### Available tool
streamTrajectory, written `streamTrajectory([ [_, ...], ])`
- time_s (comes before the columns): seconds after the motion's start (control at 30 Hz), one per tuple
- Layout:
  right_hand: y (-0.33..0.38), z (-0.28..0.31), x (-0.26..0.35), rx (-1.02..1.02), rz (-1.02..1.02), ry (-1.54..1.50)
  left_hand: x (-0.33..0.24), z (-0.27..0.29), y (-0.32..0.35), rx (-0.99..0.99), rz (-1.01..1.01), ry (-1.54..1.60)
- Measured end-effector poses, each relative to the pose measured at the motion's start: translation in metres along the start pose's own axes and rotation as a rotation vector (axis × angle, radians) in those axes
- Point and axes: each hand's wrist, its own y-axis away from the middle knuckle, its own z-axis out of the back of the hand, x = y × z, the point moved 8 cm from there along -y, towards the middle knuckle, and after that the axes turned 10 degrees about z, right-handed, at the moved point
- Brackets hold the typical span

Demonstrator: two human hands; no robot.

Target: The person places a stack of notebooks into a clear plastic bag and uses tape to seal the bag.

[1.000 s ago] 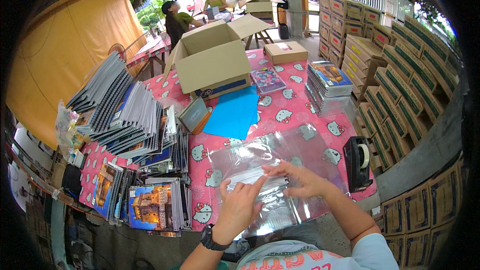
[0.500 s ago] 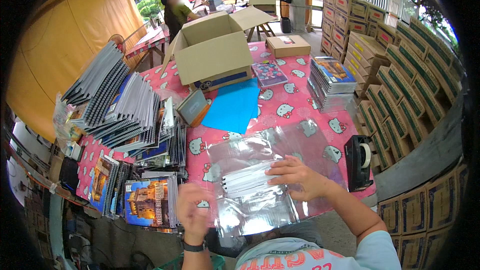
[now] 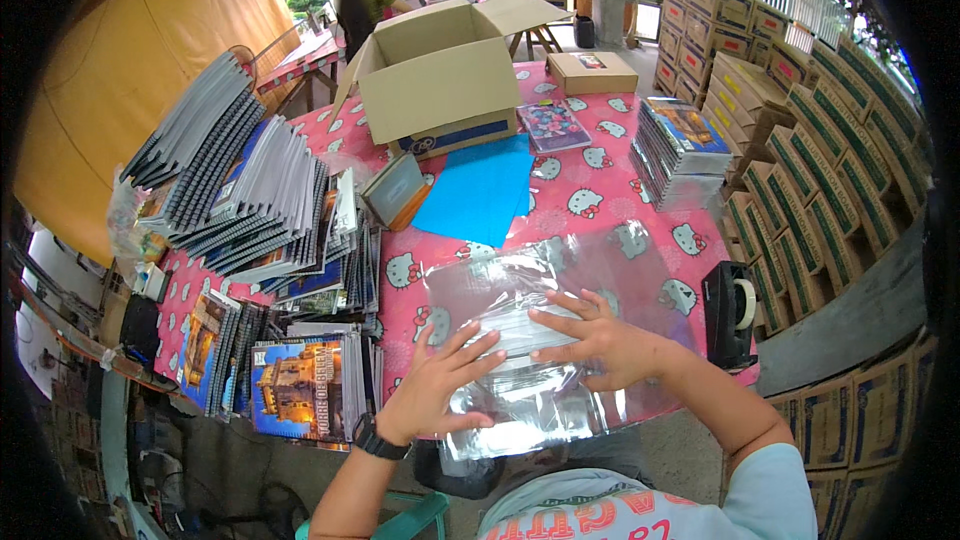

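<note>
On the near side of the pink table (image 3: pixel 602 185), white pages (image 3: pixel 518 332) are set amid clear film (image 3: pixel 560 395). The left hand (image 3: pixel 440 383) and right hand (image 3: pixel 608 342) are spread wide, nothing gripped. Smoothing is apparently under way; even pressure is called for next.

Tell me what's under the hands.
Around the left hand and right hand, clear plastic shows, with white pages between them. Whatever lies directly beneath either hand is covered.

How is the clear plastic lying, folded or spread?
Spread: the plastic reaches well beyond the right hand, the pink tablecloth showing through. Whether any edge is tucked under, I cannot tell.
</note>
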Motion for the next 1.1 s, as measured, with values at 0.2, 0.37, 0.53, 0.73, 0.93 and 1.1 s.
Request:
streamTrajectory([
  [0.2, 0.002, 0.004, -0.001, 0.107, 0.015, 0.002, -0.008, 0.002, -0.010, -0.010, -0.033, -0.052],
  [0.37, 0.002, -0.003, 0.003, 0.110, 0.025, 0.035, 0.009, -0.004, 0.016, -0.031, 0.052, 0.049],
  [0.53, -0.001, -0.004, 0.000, 0.142, 0.021, 0.034, -0.001, -0.004, 0.000, 0.068, -0.002, 0.045],
  [0.73, -0.005, -0.008, 0.003, 0.137, 0.038, -0.014, -0.017, -0.009, -0.021, 0.131, -0.128, -0.111],
  [0.93, 0.016, 0.006, 0.008, -0.145, 0.004, -0.163, -0.029, -0.009, -0.036, 0.247, -0.149, -0.093],
  [1.1, 0.218, 0.028, -0.064, -1.134, -0.886, -0.296, -0.023, -0.003, -0.030, 0.234, -0.085, -0.086],
])
